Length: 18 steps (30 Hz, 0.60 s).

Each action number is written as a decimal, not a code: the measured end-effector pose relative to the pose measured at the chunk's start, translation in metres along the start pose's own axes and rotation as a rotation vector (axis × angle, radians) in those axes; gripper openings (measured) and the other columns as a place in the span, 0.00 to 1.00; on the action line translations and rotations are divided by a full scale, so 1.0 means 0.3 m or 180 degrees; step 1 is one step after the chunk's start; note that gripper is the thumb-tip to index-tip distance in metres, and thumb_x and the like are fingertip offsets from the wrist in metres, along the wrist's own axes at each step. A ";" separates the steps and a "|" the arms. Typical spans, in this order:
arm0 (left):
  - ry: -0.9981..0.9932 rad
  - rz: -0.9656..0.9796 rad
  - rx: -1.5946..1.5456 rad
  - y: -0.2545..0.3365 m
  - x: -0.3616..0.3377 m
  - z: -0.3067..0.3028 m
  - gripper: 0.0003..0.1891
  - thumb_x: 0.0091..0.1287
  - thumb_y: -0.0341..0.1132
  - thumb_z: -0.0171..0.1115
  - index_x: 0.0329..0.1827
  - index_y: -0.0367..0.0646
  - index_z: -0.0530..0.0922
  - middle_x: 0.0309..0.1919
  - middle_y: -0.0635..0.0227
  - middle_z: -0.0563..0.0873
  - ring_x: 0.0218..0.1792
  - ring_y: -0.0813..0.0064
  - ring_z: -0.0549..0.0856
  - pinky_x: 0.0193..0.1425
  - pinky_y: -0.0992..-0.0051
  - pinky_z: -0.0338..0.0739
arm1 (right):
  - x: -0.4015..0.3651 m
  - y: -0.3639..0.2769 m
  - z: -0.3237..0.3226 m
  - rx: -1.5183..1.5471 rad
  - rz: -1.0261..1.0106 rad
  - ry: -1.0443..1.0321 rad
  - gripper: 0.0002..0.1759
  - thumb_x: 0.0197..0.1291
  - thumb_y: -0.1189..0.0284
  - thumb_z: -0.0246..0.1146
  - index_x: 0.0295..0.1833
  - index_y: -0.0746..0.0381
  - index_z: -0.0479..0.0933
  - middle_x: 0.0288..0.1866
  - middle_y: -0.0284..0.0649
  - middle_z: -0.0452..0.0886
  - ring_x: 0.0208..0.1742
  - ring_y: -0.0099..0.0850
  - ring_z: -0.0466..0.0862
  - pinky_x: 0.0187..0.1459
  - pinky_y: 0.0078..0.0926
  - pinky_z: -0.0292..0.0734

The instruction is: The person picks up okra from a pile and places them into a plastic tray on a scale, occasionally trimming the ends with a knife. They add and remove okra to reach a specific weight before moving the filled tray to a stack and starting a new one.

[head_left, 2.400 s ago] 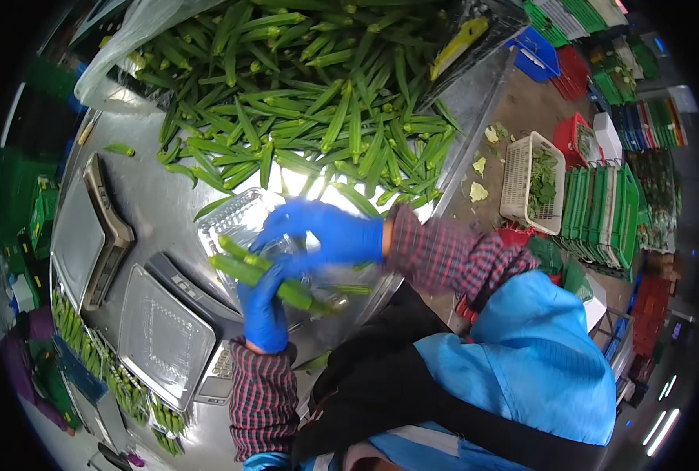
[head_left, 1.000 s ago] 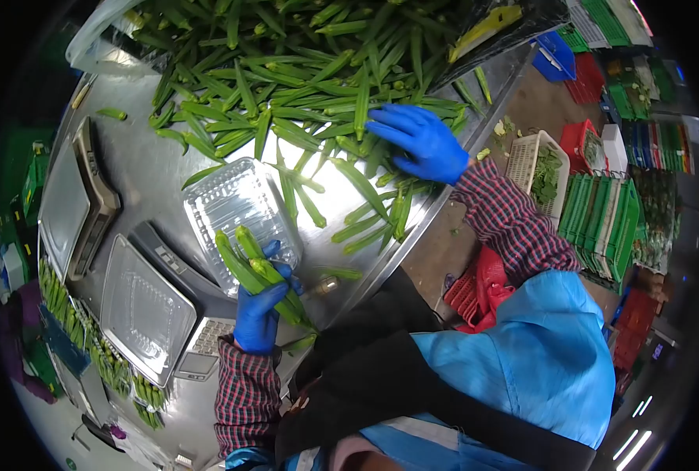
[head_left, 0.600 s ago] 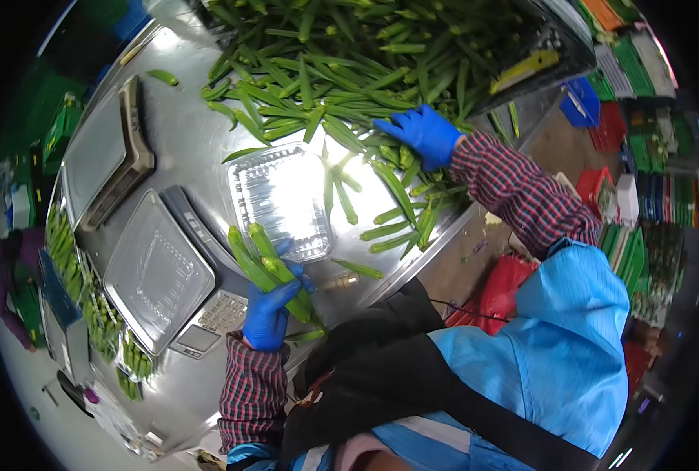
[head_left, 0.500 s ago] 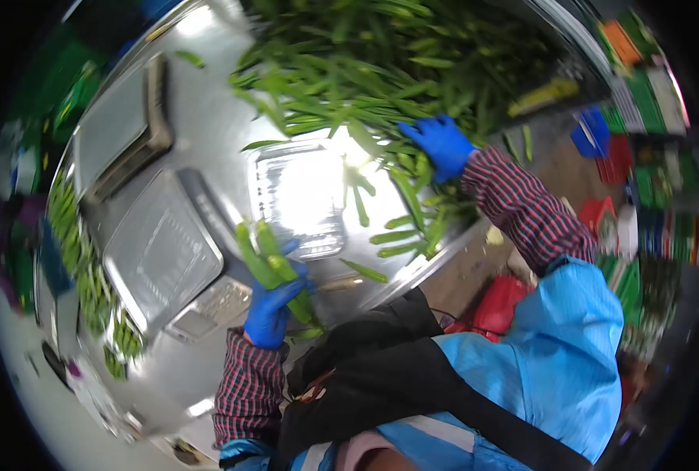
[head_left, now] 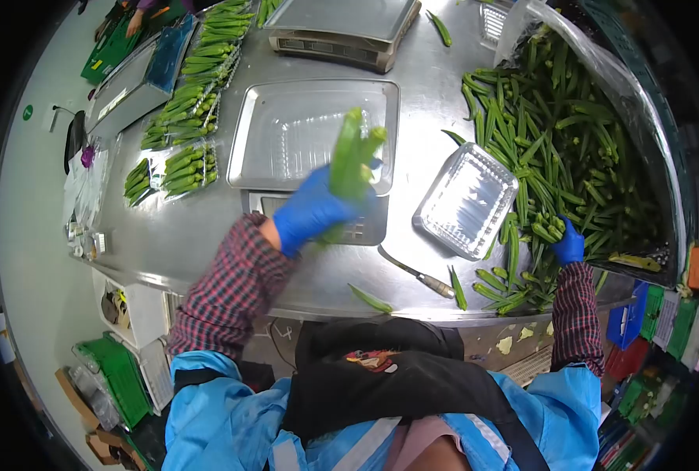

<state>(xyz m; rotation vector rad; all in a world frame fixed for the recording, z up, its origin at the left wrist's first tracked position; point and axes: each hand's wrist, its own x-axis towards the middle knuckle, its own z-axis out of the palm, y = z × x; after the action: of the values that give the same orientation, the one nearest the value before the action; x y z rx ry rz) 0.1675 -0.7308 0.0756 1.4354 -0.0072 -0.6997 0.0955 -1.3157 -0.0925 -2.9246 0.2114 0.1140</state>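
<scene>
My left hand (head_left: 312, 210), in a blue glove, is closed around a few green okra pods (head_left: 351, 161), slightly blurred by motion. It is above the front of a scale with a metal pan (head_left: 259, 141). My right hand (head_left: 571, 242), also gloved in blue, is at the front of a big okra heap (head_left: 557, 141). Its fingers curl against a small bunch of okra (head_left: 548, 228), stem ends toward me. A clear plastic punnet (head_left: 469, 206) sits between my hands, tilted against the heap's left side.
A knife (head_left: 418, 273) and two loose pods lie near the table's front edge. A second scale (head_left: 342, 39) stands at the back. Filled okra packs (head_left: 189, 118) line the left side. Plastic film (head_left: 577, 35) edges the heap. Another person's hand (head_left: 134, 22) shows at top left.
The view has swung round toward the left. My left hand still holds its okra, now raised before the scale. My right hand has gone from spread over the heap to gripping a bunch.
</scene>
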 end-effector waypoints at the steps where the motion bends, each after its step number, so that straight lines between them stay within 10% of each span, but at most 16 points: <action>1: 0.0113 0.0175 0.0208 0.018 0.018 -0.058 0.31 0.52 0.26 0.69 0.63 0.39 0.71 0.44 0.71 0.81 0.45 0.80 0.81 0.51 0.76 0.77 | 0.008 0.010 -0.006 -0.0020 0.0026 0.0052 0.42 0.38 0.72 0.72 0.65 0.50 0.69 0.46 0.52 0.84 0.44 0.51 0.84 0.46 0.43 0.78; 4: 0.0168 0.0697 0.1821 0.080 0.103 -0.210 0.31 0.51 0.30 0.70 0.61 0.41 0.71 0.43 0.66 0.82 0.45 0.70 0.83 0.52 0.71 0.78 | 0.041 -0.026 -0.064 0.0023 0.0993 0.1074 0.36 0.42 0.69 0.71 0.62 0.51 0.71 0.40 0.52 0.84 0.41 0.52 0.84 0.39 0.45 0.79; 8: 0.0244 0.0824 0.3863 0.028 0.289 -0.274 0.33 0.48 0.35 0.72 0.61 0.42 0.72 0.43 0.58 0.84 0.45 0.57 0.84 0.54 0.63 0.77 | 0.058 -0.454 -0.287 0.0639 0.0279 0.1706 0.34 0.42 0.72 0.69 0.61 0.52 0.73 0.44 0.49 0.84 0.43 0.46 0.85 0.42 0.37 0.79; 10: 0.0010 0.0771 0.4292 -0.087 0.400 -0.315 0.42 0.44 0.42 0.76 0.66 0.44 0.68 0.51 0.50 0.80 0.51 0.47 0.80 0.59 0.57 0.74 | 0.092 -0.724 -0.351 0.1309 -0.0110 0.1646 0.35 0.41 0.78 0.70 0.61 0.58 0.73 0.47 0.39 0.85 0.46 0.28 0.84 0.49 0.26 0.77; 18: 0.0095 0.2145 0.2375 -0.016 0.138 -0.389 0.61 0.36 0.47 0.83 0.75 0.46 0.55 0.65 0.49 0.68 0.67 0.51 0.67 0.71 0.60 0.63 | 0.120 -1.532 -0.293 0.4784 -0.0052 0.0247 0.23 0.47 0.75 0.69 0.53 0.66 0.76 0.43 0.38 0.83 0.44 0.29 0.82 0.49 0.26 0.75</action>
<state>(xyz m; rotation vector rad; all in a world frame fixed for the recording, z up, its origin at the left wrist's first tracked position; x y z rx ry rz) 0.2462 -0.6445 0.0347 1.9910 -0.7626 -0.0958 0.2055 -0.8940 0.0816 -1.4314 0.1639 -0.1233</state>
